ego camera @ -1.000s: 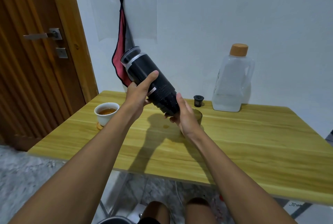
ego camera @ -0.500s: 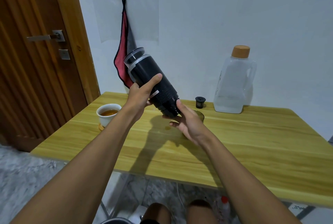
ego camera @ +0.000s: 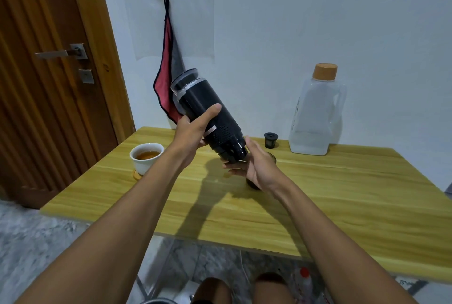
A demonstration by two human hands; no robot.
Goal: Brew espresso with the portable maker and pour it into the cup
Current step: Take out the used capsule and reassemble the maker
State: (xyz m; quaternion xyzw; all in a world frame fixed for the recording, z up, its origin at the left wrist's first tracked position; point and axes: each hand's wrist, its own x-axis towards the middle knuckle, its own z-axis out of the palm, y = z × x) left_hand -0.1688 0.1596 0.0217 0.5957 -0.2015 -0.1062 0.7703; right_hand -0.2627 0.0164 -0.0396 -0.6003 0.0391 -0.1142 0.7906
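aloft, left hand [ego camera: 192,133] grips tilted maker [ego camera: 204,99]

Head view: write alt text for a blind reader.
A left hand grips a black cylindrical portable espresso maker, tilted above a yellow wooden table, while the right hand lies open under its lower end. A white cup of amber liquid and a clear plastic jug stand on it.

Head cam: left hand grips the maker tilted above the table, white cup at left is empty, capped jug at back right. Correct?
One error: the white cup is not empty; the head view shows amber liquid in it. The rest holds: the left hand grips the maker tilted above the table, and the capped jug stands at back right.
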